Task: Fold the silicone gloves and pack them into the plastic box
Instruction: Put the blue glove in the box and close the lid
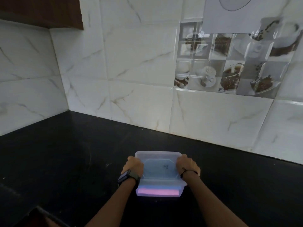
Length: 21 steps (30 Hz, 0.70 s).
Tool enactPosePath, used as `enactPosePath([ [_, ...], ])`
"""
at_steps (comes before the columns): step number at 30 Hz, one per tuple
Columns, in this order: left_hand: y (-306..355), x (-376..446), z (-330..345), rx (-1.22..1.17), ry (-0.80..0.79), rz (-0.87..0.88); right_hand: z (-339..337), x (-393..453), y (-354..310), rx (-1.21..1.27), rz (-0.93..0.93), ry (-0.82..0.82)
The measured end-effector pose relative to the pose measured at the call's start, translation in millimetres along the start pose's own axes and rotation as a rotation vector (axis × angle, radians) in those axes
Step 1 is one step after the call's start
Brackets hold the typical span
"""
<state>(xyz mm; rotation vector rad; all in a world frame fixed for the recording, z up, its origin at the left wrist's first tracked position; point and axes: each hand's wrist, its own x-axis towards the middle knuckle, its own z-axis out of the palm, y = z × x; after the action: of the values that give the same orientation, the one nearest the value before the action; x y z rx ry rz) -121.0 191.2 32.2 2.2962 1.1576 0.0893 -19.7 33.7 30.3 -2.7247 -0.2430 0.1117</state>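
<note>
A translucent plastic box sits on the black counter in the lower middle of the head view. Its clear lid lies on top, with a small handwritten mark in its centre. Through the box's near wall pink and blue folded silicone gloves show. My left hand presses on the lid's left edge, a watch on its wrist. On the lid's right edge my right hand presses down, a black cord around its wrist.
The black counter runs to a tiled marble-look wall behind and on the left. A brown wall cabinet hangs at top left. The counter's front edge shows at bottom left.
</note>
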Motion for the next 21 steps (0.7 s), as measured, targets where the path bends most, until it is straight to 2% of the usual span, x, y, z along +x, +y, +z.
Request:
enactPosePath([
  [5, -1.5, -2.1, -2.7, -0.061, -0.017, 0.021, -0.9, -1.0, 1.6, 0.069, 0.035, -0.015],
  [10, 16.1, -8.5, -4.7, -0.017, -0.023, 0.09, -19.6, -6.8, 15.3, 0.129, 0.05, -0.003],
  [15, 87.8, -29.1, 11.1, -0.079, -0.092, 0.242, -78.0, -10.2, 71.7, 0.156, 0.156, 0.094],
  [21, 154.8, -71.2, 62.3, -0.15, -0.239, 0.362, -125.1, -25.8, 156.0, 0.123, 0.296, 0.198],
])
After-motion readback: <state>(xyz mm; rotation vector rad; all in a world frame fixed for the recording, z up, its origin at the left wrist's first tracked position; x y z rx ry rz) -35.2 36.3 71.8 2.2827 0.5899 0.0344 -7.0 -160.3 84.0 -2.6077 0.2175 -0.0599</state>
